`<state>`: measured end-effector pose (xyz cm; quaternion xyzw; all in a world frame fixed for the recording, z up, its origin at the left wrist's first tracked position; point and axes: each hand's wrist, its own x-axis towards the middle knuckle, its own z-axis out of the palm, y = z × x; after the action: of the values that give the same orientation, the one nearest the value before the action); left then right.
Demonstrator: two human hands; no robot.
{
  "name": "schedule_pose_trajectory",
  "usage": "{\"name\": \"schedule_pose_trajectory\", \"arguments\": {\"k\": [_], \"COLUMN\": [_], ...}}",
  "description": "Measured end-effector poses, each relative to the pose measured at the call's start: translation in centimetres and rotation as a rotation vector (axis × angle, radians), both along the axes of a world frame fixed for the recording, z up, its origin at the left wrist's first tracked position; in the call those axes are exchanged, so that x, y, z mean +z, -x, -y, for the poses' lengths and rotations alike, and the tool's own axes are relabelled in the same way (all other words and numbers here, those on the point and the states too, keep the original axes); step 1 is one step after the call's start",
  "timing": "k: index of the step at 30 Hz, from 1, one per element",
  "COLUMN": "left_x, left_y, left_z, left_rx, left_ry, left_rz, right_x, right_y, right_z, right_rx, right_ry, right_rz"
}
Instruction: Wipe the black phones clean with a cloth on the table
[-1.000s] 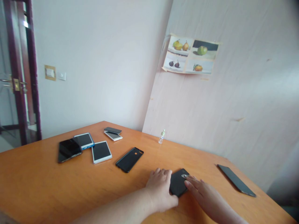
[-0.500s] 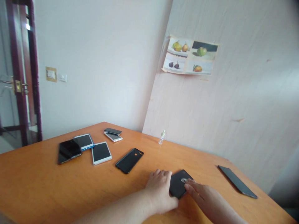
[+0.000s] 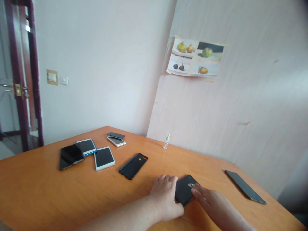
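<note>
My left hand [image 3: 166, 197] is curled around the near left side of a black phone [image 3: 184, 194], its thumb at the phone's lower edge. The phone lies flat on the table with its back up. My right hand [image 3: 208, 197] has its fingers pressed together over the phone's far right part. A small whitish piece [image 3: 192, 185] shows at those fingertips; its kind cannot be made out. Left of both hands, an empty black phone case [image 3: 133, 166] lies with its inside up.
Further left on the wooden table [image 3: 60, 192] lie a black tablet [image 3: 71, 156], a blue-edged white tablet [image 3: 88, 146], a white tablet [image 3: 105, 158] and two stacked phones [image 3: 116, 140]. A small clear bottle [image 3: 166, 141] stands near the wall. A dark flat slab [image 3: 245, 187] lies right.
The whitish piece and my right fingertips have moved slightly to the right over the phone's back. My left hand and the phone stay in place.
</note>
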<state>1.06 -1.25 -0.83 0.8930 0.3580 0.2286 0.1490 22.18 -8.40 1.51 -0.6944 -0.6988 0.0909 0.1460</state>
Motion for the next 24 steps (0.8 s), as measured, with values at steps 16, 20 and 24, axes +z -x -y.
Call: {"name": "schedule_pose_trajectory", "arguments": {"k": [16,20,24], "left_x": [0.4,0.5,0.3], "left_y": [0.0,0.0,-0.1], "left_z": [0.1,0.1,0.1], "left_rx": [-0.013,-0.019,-0.020], "left_ry": [0.004,0.005,-0.009], "left_rz": [-0.011,-0.005,0.011], "right_x": [1.0,1.2,2.6], "right_y": [0.3,0.7,4.1], "right_z": [0.1,0.5,2.4], "right_rx": [-0.002,-0.005,0.218], "right_ry": [0.003,0.013,0.044], "right_rz": [-0.058,-0.001,-0.088]}}
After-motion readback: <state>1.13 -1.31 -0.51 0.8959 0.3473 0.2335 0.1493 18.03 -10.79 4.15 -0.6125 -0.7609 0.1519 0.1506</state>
